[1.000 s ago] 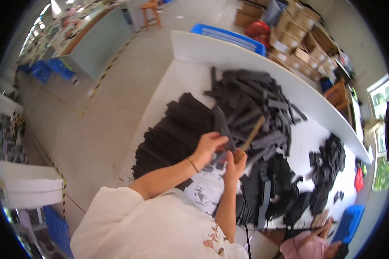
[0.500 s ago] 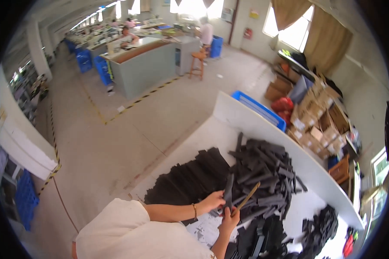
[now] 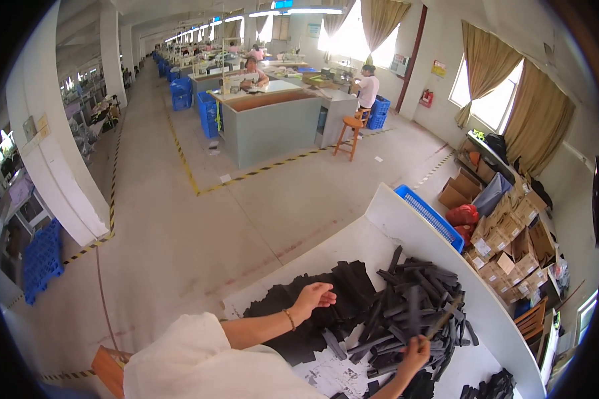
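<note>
My left hand (image 3: 314, 298) hovers over the flat, spread black pieces (image 3: 299, 299) with its fingers loosely bent and apart, nothing in them. To its right, my right hand (image 3: 416, 354) is closed on a thin brownish stick (image 3: 444, 321), which slants up and away. A dark strip (image 3: 414, 311), smeared by motion, rises from the same hand. Just beyond this hand lies a loose heap of black strips (image 3: 424, 282), many of them folded or rolled. Both hands are above the white table (image 3: 373, 243).
A raised white board (image 3: 446, 259) borders the table's right side. Beyond it stand a blue basket (image 3: 429, 216) and stacked cardboard boxes (image 3: 506, 246). Another black pile (image 3: 489, 387) lies near right. Co-workers sit at far workbenches, past a grey counter (image 3: 273, 133).
My hands, earlier together at a black strip, have parted. The left has let go and moved left; the right has moved right with the stick and strip. The view has tilted up.
</note>
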### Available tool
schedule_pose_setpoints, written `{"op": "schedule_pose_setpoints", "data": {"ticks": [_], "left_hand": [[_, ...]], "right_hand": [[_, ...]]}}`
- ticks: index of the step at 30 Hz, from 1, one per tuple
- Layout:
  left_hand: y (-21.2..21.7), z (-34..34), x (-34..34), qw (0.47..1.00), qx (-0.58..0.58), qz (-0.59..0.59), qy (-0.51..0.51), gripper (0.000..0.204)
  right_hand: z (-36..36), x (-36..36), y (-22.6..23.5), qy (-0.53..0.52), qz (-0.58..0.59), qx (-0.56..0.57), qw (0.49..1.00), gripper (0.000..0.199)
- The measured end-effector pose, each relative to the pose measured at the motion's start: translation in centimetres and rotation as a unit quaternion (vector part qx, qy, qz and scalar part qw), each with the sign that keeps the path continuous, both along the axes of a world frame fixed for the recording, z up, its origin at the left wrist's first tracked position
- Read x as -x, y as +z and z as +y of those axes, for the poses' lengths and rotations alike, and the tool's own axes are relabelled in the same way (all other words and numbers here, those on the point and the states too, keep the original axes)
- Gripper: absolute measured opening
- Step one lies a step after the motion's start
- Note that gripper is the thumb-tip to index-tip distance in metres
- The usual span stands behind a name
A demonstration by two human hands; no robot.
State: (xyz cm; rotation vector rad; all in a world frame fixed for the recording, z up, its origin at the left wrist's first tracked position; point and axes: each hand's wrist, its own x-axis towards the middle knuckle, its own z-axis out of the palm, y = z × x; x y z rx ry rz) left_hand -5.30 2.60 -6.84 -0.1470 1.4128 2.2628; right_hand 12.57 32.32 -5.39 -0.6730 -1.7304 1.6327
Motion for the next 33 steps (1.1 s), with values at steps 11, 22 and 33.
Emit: {"op": "schedule_pose_setpoints", "data": {"ticks": [11, 22, 33], "left_hand": [[14.9, -3.7, 2.3, 0.823, 0.307, 0.472, 0.078, 0.097], [-0.4, -9.4, -8.8, 0.567, 0.234, 0.714, -0.337, 0.031], [-22.6, -27.7, -16.8, 0.782, 0.509, 0.212, -0.290, 0.045]], "right_hand": [[-4.0, -0.3, -13.7, -0.019, -0.086, 0.028, 0.996, 0.029], [-18.0, -8.2, -14.8, 0.361, -0.165, -0.026, 0.918, 0.021], [-17.7, -3.8, -14.8, 0.245, -0.042, 0.058, 0.967, 0.017]]}}
